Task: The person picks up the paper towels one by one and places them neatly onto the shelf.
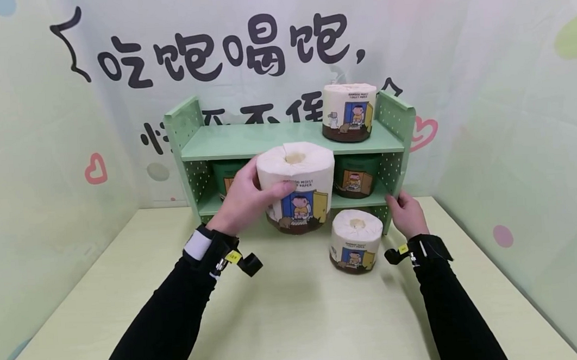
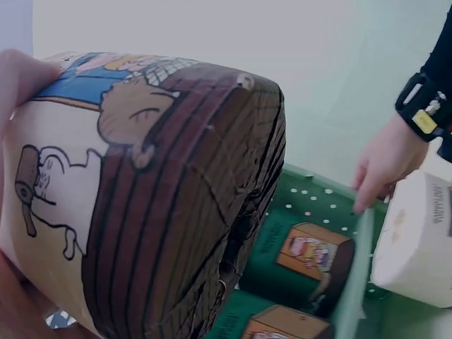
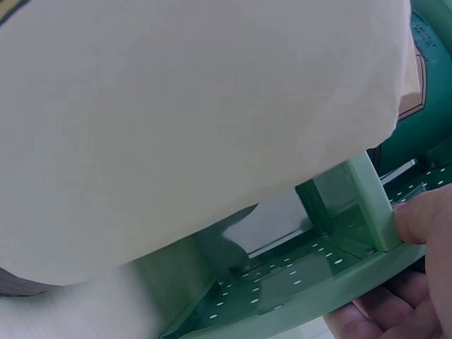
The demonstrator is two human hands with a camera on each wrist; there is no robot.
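My left hand (image 1: 240, 199) grips a white toilet paper roll (image 1: 309, 195) with a brown base, holding it up in front of a green two-tier shelf (image 1: 257, 141). The thumb lies across the roll's printed front. In the left wrist view the brown end of this toilet paper roll (image 2: 176, 191) is tilted toward the camera. My right hand (image 1: 409, 214) pinches the edge of the shelf's right side panel; the right wrist view has the thumb (image 3: 417, 215) on one face and curled fingers on the other.
One white roll (image 1: 348, 114) stands on the top tier at the right. Another white roll (image 1: 355, 244) stands on the table (image 1: 276, 322) before the shelf's right end. Green rolls (image 1: 359, 176) sit on the lower tier, partly hidden. Printed cloth walls (image 1: 501, 136) enclose the table.
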